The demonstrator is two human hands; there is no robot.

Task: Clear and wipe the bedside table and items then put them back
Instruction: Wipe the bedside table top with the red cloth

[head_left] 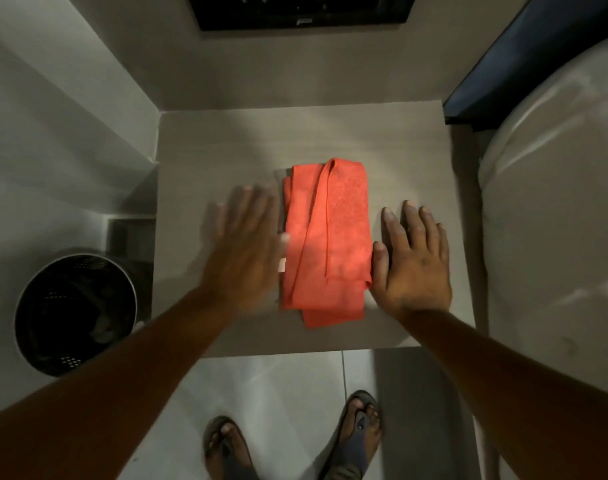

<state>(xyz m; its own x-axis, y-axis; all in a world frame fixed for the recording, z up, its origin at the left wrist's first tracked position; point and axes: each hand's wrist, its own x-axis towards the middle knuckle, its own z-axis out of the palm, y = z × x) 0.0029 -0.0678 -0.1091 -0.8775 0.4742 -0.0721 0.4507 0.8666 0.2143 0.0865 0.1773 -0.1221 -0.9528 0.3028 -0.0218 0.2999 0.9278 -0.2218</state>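
Two flat, splayed hands, left hand (242, 237) and right hand (411, 261), flank orange cloth (325, 244) on bedside table (226, 147); bin (75, 313) left.

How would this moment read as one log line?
left hand: open, blurred | right hand: open, flat on table | orange cloth: folded between hands

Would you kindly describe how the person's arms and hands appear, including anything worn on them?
Both arms are bare to the frame edge: no sleeves, gloves, watch or rings are visible. The left hand is motion-blurred; the right hand is sharp, with short nails.
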